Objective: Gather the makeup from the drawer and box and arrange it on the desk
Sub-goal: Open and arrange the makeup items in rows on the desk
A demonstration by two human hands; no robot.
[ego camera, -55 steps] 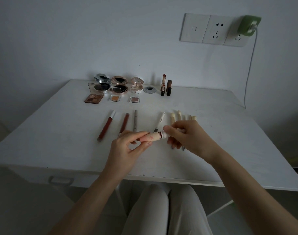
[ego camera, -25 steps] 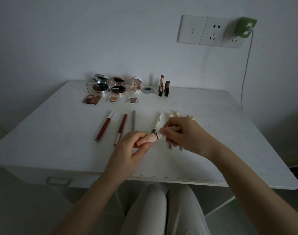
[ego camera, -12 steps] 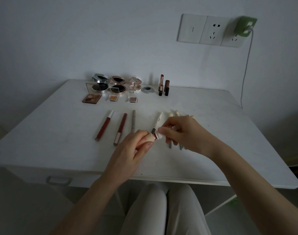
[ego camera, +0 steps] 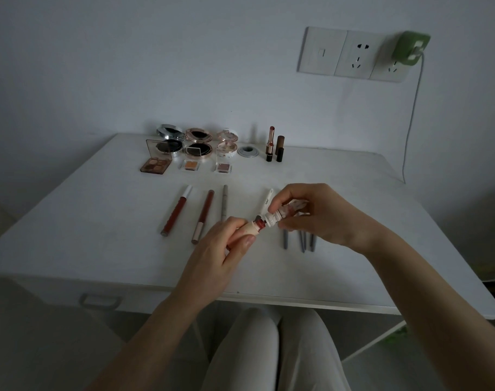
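Note:
My left hand grips the pale pink lip gloss tube above the white desk. Its dark red neck shows. My right hand pinches the tube's white cap, just off the tube's mouth. On the desk lie two red lip pencils, a grey pencil and a white pen. Several grey brush handles stick out under my right hand. Compacts, eyeshadow pans and two upright lipsticks line the desk's back.
A drawer handle sits under the desk's front left edge. Wall sockets with a green charger and its hanging cable are at the upper right. My legs are under the desk's front edge.
The cap has come off the tube: my right hand has drawn it a little to the right and up, which exposes the red neck. My left hand still holds the tube.

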